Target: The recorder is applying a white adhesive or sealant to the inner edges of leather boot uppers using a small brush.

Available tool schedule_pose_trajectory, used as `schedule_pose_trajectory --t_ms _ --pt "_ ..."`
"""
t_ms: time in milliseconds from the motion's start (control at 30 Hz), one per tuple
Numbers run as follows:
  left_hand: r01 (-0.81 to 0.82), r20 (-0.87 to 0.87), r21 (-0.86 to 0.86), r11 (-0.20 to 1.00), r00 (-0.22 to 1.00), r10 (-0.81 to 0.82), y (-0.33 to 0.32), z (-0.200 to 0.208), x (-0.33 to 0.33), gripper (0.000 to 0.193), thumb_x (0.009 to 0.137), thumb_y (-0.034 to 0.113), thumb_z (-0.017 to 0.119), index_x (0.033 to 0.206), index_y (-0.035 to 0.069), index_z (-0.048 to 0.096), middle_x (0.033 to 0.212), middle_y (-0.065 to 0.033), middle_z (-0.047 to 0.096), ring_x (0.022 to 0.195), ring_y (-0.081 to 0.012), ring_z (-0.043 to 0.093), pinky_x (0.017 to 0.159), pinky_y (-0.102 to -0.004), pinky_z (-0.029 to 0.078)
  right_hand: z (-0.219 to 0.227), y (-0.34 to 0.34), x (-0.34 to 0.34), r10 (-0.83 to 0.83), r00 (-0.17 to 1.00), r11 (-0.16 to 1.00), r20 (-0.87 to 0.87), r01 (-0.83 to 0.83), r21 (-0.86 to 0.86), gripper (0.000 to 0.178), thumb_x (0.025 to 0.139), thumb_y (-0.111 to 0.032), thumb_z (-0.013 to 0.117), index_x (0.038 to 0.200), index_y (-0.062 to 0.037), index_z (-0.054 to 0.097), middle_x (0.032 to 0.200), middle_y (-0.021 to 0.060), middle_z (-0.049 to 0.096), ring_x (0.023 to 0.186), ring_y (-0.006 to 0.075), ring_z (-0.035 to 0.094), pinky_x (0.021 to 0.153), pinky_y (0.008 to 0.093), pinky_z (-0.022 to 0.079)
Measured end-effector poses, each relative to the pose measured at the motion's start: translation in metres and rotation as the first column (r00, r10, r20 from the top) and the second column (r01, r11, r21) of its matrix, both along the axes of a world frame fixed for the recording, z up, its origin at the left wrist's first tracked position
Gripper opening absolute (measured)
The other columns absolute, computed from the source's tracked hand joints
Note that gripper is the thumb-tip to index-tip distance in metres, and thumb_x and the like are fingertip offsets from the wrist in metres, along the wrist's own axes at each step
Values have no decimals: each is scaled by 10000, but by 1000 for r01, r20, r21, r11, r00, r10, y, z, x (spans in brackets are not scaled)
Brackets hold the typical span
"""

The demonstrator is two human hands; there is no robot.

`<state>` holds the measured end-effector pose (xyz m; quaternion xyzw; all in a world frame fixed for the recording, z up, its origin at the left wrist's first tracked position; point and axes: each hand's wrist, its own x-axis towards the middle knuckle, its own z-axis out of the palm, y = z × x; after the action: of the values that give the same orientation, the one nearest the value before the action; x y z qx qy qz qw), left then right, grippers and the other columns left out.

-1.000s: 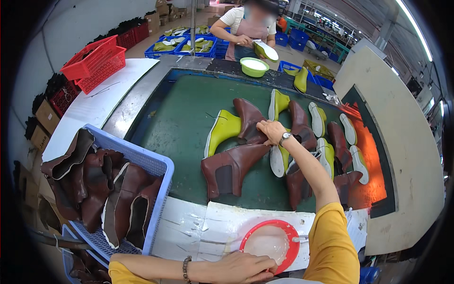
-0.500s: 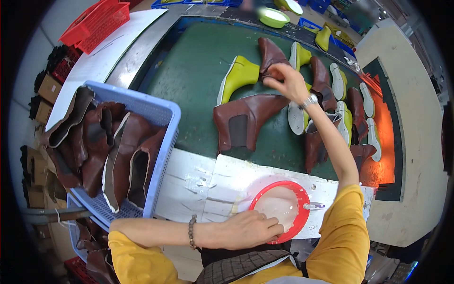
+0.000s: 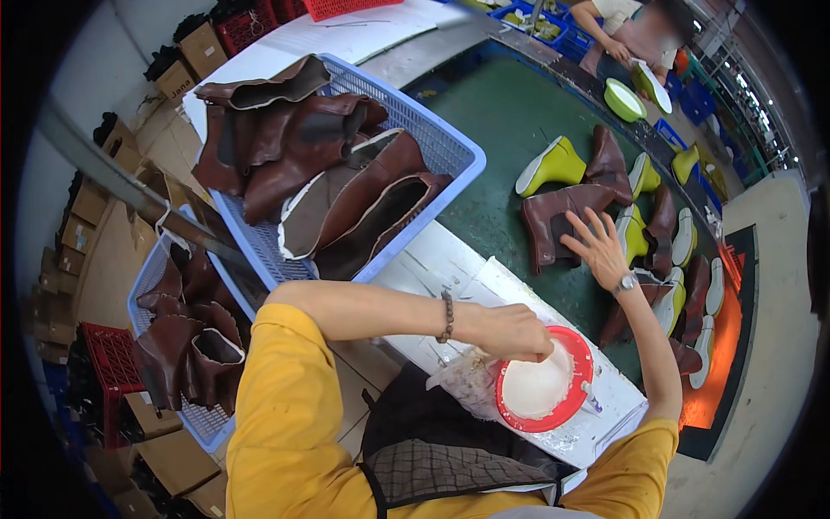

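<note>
My left hand (image 3: 510,333) hangs over the rim of a red bowl (image 3: 585,355) holding a whitish liquid (image 3: 538,389). Its fingers are pinched together; whatever they grip, if anything, is hidden. Spread and empty, the fingers of my right hand (image 3: 598,249) are just over the near edge of a brown leather boot upper (image 3: 546,221) lying on the green table. Whether they touch it I cannot tell. Beyond it lie another brown boot upper (image 3: 609,164) and a yellow-green shoe form (image 3: 556,164) with a white sole.
A blue basket (image 3: 462,156) heaped with brown boot uppers (image 3: 311,156) stands at left, another blue basket (image 3: 207,424) below it. More forms and uppers line the table's right side, beside an orange-glowing opening (image 3: 711,381). Across the table a person (image 3: 627,48) holds a shoe form.
The view has swung left. My right hand has drawn back from the far boot upper and spread its fingers. My left hand has moved from the bowl's near side to its far left rim.
</note>
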<state>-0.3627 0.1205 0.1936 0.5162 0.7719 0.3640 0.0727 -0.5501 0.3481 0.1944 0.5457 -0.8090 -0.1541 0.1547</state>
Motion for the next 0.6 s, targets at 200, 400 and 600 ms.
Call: schedule_pose_trajectory --t_ms 200,400,600 --pt "-254 -117 398 882 939 323 -35 71 -23 104 905 96 730 1005 98 756 922 -76 730 784 -241 706 702 -347 561 57 83 117 -281 937 806 207 347 -480 441 808 49 656 1213 -121 687 1353 144 595 1272 386 536 1079 485 427" --pt "-829 -150 419 371 340 928 -179 134 -1 292 916 106 667 1199 44 698 1107 -173 709 1010 -307 701 855 -394 558 -16 205 262 -354 615 124 705 778 -616 219 1034 -134 608 1153 7 726 1057 102 747 848 194 704 835 332 536" --pt "-941 316 -116 316 267 910 -297 33 63 584 872 173 741 1403 -13 583 1255 -141 707 1089 -197 669 969 -338 520 -88 144 319 -317 576 101 753 810 -577 249 1009 -121 556 1164 -43 734 1090 125 723 1017 306 627 964 432 449"
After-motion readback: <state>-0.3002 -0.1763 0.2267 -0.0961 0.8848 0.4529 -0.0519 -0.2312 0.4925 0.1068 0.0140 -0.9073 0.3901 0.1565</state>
